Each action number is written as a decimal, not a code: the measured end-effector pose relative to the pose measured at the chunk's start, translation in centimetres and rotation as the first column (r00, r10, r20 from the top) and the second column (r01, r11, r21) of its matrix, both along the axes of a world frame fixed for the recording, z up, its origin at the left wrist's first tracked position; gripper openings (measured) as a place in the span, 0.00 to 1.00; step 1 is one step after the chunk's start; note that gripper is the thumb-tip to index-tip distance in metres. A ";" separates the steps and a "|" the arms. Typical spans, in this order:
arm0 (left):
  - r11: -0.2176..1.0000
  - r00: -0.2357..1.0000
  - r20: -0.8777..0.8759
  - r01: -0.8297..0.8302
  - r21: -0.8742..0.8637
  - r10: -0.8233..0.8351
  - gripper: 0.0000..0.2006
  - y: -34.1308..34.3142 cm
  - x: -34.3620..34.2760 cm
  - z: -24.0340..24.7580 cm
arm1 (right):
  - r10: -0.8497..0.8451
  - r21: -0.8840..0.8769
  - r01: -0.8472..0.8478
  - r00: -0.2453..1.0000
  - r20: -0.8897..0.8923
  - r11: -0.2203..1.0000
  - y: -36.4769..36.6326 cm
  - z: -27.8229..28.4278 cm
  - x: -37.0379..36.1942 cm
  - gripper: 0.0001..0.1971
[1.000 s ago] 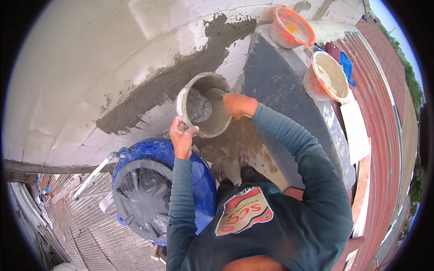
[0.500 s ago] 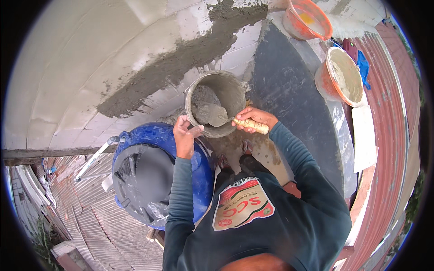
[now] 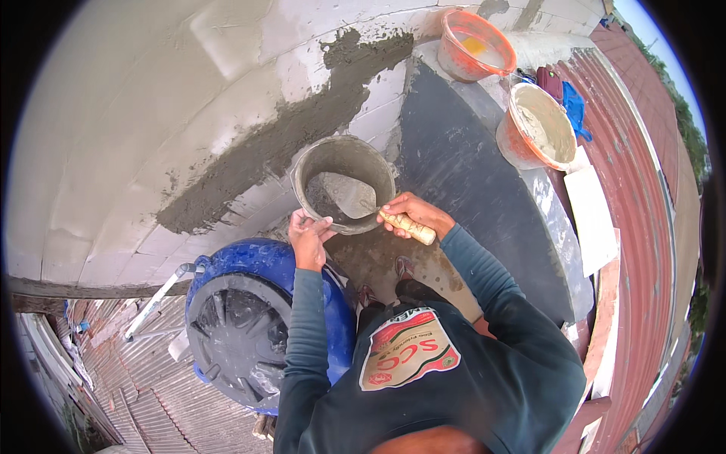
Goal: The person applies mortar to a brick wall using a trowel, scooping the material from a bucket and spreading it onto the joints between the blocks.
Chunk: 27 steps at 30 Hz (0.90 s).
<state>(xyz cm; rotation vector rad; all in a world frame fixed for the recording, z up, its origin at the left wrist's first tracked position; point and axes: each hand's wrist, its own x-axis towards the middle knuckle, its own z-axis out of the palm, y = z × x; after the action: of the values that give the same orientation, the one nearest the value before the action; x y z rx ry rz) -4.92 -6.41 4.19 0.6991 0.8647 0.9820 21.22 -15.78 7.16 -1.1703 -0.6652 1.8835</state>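
- Risk at the left hand (image 3: 308,238), centre of the frame: it is clamped on the lower left rim of the grey bucket (image 3: 344,156). Should that pinch loosen, the bucket could tip or slide; what supports it from beneath cannot be told.
- Risk at the right hand (image 3: 412,216), just right of centre: fingers are wrapped around the wooden handle of the trowel (image 3: 352,197), whose blade lies inside the bucket. A wet or gritty grip could let the handle turn and spill the load.
- Risk at the floor (image 3: 439,261), below the bucket: dropped mortar could make footing slick beside the shoes (image 3: 404,266).
- Risk at upper right: two orange buckets stand near the slab's outer edge and could be upset by a knock.
- Grey bucket, centre: wet grey mortar (image 3: 321,203) at the bottom, smears up the inner wall; depth not determinable.
- Blue tank (image 3: 253,255), lower left: black lid (image 3: 238,333) in place, contents hidden.
- Nearer orange bucket (image 3: 522,147), upper right: pale paste coats its inside.
- Farther orange bucket (image 3: 457,59), top right: cloudy liquid and something yellow, kind unclear.
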 end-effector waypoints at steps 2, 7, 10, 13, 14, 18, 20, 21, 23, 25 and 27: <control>1.000 1.000 0.019 0.006 -0.005 -0.006 0.18 0.6 0.2 -0.4 | -0.083 0.007 0.083 0.997 -0.004 0.997 -0.7 1.4 -0.5 0.13; 0.998 0.998 0.043 0.052 -0.036 -0.051 0.19 1.2 1.3 -0.9 | -0.136 -0.019 0.142 0.974 0.183 0.990 -1.0 0.6 -0.5 0.15; 0.997 0.997 0.031 0.067 -0.034 -0.066 0.19 1.9 2.1 -1.9 | -0.212 -0.063 0.215 0.976 0.045 0.975 -1.4 -0.9 -0.4 0.15; 0.995 0.996 0.049 0.077 -0.070 -0.074 0.19 1.7 2.4 -1.7 | -0.269 -0.048 0.268 0.962 -0.034 0.962 -2.3 1.2 -0.9 0.16; 0.993 0.994 0.071 0.083 -0.088 -0.077 0.18 1.7 2.5 -1.6 | -0.292 -0.036 0.291 0.955 -0.051 0.956 -2.7 2.2 -1.0 0.16; 0.990 0.991 0.101 0.097 -0.106 -0.086 0.18 2.2 1.9 -2.0 | -0.422 0.059 0.436 0.892 -0.160 0.898 -3.4 6.3 -1.3 0.17; 0.990 0.989 0.118 0.097 -0.103 -0.085 0.18 1.9 1.4 -1.8 | -0.485 0.129 0.510 0.854 -0.187 0.850 -3.8 7.9 -1.1 0.17; 0.990 0.990 0.119 0.090 -0.106 -0.078 0.18 2.0 1.0 -1.8 | -0.516 0.180 0.542 0.839 -0.171 0.821 -3.9 9.0 -1.4 0.18; 0.990 0.990 0.120 0.081 -0.112 -0.067 0.18 2.1 0.3 -1.8 | -0.548 0.246 0.596 0.801 -0.240 0.764 -4.0 11.0 -1.5 0.18; 0.991 0.994 0.101 0.063 -0.116 -0.051 0.18 1.9 -0.7 -1.6 | -0.581 0.276 0.657 0.751 -0.312 0.701 -4.1 12.5 -1.4 0.18; 0.991 0.996 0.085 0.045 -0.125 -0.034 0.19 1.6 -1.7 -1.5 | -0.663 0.314 0.727 0.687 -0.299 0.611 -3.9 14.2 -1.3 0.18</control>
<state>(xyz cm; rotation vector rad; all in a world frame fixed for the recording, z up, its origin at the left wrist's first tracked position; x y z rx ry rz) -6.59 -4.79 2.69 0.5620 0.8302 0.9062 19.89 -19.69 21.35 -0.8157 -0.3916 1.0668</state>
